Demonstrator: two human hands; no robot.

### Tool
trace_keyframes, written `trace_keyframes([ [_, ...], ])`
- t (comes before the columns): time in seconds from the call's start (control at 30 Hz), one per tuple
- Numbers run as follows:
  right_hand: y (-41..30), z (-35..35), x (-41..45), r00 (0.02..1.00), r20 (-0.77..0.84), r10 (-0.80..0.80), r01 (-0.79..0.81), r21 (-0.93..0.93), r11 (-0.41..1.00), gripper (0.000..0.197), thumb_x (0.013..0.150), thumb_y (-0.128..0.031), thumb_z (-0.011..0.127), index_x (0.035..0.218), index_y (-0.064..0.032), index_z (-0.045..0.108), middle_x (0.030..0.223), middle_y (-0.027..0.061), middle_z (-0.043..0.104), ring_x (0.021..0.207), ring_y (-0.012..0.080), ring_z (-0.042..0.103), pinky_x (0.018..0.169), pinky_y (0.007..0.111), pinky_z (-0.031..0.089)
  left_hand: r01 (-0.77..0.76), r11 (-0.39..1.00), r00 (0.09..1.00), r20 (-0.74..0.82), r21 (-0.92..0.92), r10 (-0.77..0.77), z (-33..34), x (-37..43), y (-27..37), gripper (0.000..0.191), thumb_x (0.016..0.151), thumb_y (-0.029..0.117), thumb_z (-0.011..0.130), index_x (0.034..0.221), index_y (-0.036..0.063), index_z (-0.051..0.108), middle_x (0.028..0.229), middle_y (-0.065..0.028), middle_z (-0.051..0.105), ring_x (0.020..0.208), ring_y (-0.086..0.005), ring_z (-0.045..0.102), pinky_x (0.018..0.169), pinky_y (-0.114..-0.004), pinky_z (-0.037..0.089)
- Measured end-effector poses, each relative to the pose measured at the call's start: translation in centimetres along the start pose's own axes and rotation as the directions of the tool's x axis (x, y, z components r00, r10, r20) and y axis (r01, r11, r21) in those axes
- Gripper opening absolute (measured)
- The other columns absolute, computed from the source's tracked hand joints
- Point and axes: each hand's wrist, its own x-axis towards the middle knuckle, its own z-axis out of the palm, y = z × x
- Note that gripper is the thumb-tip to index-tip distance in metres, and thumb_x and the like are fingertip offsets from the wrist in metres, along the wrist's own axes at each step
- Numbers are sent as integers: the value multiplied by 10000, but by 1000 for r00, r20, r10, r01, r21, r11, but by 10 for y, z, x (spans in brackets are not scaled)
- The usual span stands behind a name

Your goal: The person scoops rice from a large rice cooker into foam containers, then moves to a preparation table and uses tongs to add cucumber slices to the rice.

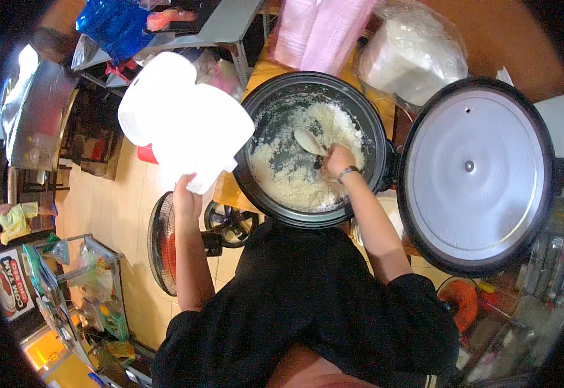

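Observation:
A large round rice cooker [382, 194] stands before me with its lid up. Cooked white rice [291, 190] lies thickest around the sides of the dark pot, and bare pot shows through in the middle. My right hand [340, 161] is inside the pot, closed on the handle of a pale spoon [309, 141] whose bowl points up and left over the rice. At the left, my left hand [187, 196] grips the lower edge of a white foam takeaway box [199, 131]. The box hangs unfolded beside the cooker, and glare hides whether anything is in it.
The raised cooker lid [476, 194] fills the right side. Behind the pot are a pink wrapped stack [323, 34] and a plastic bag of white containers [413, 53]. A pedestal fan [163, 242] stands on the floor at left, near a wire rack [92, 286]. A person [17, 220] is far left.

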Motion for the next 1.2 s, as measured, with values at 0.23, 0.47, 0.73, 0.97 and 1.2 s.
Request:
trace_keyframes([
  [0.23, 3, -102, 13, 943, -332, 2, -123, -345, 930, 230, 846, -155, 482, 972, -120, 672, 818, 141, 663, 759, 319, 643, 627, 455, 491, 107, 993, 976, -188, -45, -113, -22, -26, -15, 431, 749, 72, 528, 1167, -18, 473, 1136, -134, 551, 1083, -286, 538, 916, -502, 481],
  [0.47, -10, -47, 91, 982, -137, -131, 53, -470, 881, 275, 893, -159, 428, 876, -40, 676, 821, 184, 665, 779, 320, 656, 694, 435, 517, 94, 995, 977, -191, -31, -98, -19, -20, -6, 423, 743, 77, 528, 1153, -19, 479, 1166, -131, 527, 1097, -287, 530, 913, -510, 490],
  [0.73, -31, -7, 16, 927, -119, -356, 310, -289, 906, 312, 865, -89, 421, 1121, -83, 598, 827, 142, 651, 749, 317, 624, 653, 428, 505, 49, 998, 984, -170, -33, -54, -46, -10, -23, 413, 774, 125, 510, 1152, -37, 471, 1158, -144, 527, 1092, -294, 529, 909, -521, 487],
  [0.97, -27, -65, 30, 969, -226, -99, 30, -291, 956, 326, 843, -91, 456, 1145, -70, 580, 859, 164, 654, 738, 333, 638, 608, 442, 506, 21, 998, 929, -367, -54, -39, -5, -21, -15, 411, 815, 220, 481, 1158, -4, 456, 1157, -158, 513, 1091, -295, 523, 883, -549, 492],
  [1.2, -66, -12, 104, 860, -171, -482, 379, -419, 825, 183, 799, -79, 475, 890, -25, 623, 797, 176, 642, 731, 331, 637, 635, 436, 511, 73, 991, 952, -288, -111, -103, -53, -27, -37, 542, 850, 219, 470, 1326, 8, 321, 1267, -144, 470, 1116, -297, 521, 812, -536, 521],
])
